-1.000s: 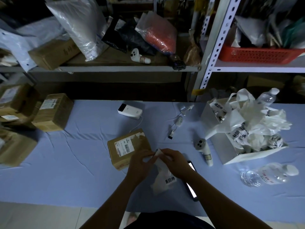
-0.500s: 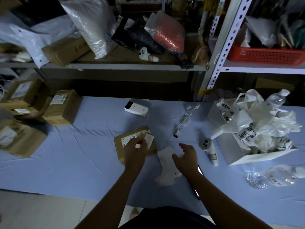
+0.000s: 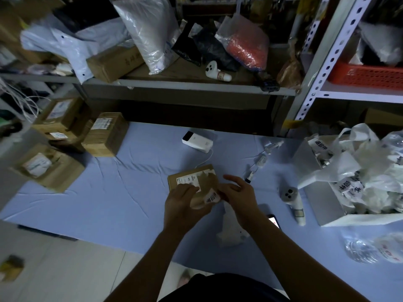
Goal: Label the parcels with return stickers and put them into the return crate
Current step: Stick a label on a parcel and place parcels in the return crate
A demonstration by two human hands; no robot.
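Note:
A small brown cardboard parcel (image 3: 189,177) with a white shipping label lies in the middle of the blue-covered table (image 3: 122,192). Its near side looks tilted up, showing a barcode label (image 3: 211,197). My left hand (image 3: 183,208) grips the parcel's near left edge, thumb on top. At the parcel's right edge is my right hand (image 3: 238,198), touching it with relaxed, spread fingers. A white sticker backing sheet (image 3: 229,233) lies on the cloth under my right wrist.
Several taped parcels (image 3: 104,134) are stacked at the table's left end. A white power bank (image 3: 197,141), a handheld scanner (image 3: 293,201), a phone (image 3: 273,221), a water bottle (image 3: 370,249) and a box of crumpled sticker waste (image 3: 349,186) lie to the right. Shelves rise behind.
My right hand dropped the backing sheet and moved left onto the parcel. My left hand shifted from pressing the parcel's top to gripping its near edge.

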